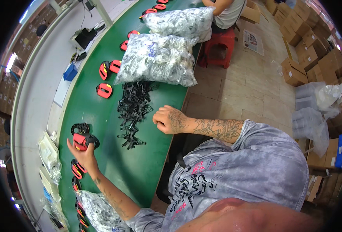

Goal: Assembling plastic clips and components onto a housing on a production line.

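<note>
My left hand (85, 155) reaches to the far side of the green table, its fingers and thumb around a red-and-black plastic housing (81, 142) with a rounded body. Just beyond it lies a mostly black housing (79, 128). Near the table's front edge my right hand (168, 119) is curled closed, the knuckles up. Whatever its fingers may hold is hidden. Between the two hands, a heap of small black plastic parts (134, 101) trails across the table toward me, apart from both hands.
Red housings (104, 90) line the green table (113, 166). Large clear bags of parts (157, 58) rest on it, with another bag (99, 212) at lower left. A person (228, 13) sits on a red stool (220, 48) farther along. Cardboard boxes (293, 72) stand at right.
</note>
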{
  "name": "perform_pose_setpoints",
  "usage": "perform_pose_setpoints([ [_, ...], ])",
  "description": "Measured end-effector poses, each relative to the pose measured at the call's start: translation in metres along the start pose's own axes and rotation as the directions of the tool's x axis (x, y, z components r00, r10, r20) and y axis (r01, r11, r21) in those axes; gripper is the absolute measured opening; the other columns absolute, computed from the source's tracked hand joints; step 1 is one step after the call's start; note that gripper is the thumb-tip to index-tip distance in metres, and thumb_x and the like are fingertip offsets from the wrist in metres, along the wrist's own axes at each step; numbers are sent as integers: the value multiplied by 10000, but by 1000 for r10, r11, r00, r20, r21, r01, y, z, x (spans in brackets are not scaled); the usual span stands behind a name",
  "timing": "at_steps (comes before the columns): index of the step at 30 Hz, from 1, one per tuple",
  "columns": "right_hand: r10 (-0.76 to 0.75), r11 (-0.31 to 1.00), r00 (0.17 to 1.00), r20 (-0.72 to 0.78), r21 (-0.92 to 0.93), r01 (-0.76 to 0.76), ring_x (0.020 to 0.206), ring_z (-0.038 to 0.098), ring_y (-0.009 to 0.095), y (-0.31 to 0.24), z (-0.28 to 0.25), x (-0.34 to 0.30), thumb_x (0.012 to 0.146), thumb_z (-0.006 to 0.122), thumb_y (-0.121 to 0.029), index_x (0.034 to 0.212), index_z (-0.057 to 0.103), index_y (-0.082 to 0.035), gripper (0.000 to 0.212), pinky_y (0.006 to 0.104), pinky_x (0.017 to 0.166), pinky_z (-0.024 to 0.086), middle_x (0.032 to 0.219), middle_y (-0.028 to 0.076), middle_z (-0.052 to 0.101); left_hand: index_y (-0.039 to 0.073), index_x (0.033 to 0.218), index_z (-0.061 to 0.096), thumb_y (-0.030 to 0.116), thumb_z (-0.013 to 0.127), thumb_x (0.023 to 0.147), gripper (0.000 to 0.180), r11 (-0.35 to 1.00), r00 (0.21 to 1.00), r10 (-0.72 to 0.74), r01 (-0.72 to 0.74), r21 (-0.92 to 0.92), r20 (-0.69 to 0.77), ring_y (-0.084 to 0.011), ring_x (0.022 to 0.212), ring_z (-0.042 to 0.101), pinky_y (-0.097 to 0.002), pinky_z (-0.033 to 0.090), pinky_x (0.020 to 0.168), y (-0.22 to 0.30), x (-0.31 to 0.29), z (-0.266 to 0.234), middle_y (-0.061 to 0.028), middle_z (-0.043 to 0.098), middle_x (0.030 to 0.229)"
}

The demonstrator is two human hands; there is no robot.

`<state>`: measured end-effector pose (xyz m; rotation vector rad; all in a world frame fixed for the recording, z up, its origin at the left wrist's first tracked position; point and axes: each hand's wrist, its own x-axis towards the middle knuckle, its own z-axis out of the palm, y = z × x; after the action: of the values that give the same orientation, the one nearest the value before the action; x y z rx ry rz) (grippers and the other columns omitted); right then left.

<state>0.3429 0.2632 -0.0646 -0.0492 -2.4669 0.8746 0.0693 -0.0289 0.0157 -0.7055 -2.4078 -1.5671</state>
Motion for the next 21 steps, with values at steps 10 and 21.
perform_pose_setpoints([
  [10, 218, 572, 759, 614, 550, -609, 944, 629, 108, -103, -30, 29, 944, 756, -227, 1426, 504, -24, 580, 271, 781, 556, 1074, 92, 660, 30, 1565, 373, -24, 801, 633, 1027, 989, 899, -95, 135, -65, 427, -330, 1269, 572, -425, 508, 1055, 117, -202, 26, -168, 488, 1451],
  [21, 215, 205, 806, 551, 781, -589, 1045, 684, 139, -116, 6, 47, 1004, 714, -186, 1300, 578, 37, 395, 287, 910, 568, 1149, 112, 718, 52, 1610, 256, 101, 864, 776, 1034, 359, 845, -272, 532, -767, 460, -279, 1292, 567, -442, 547, 1031, 105, -202, 8, -162, 443, 1485],
])
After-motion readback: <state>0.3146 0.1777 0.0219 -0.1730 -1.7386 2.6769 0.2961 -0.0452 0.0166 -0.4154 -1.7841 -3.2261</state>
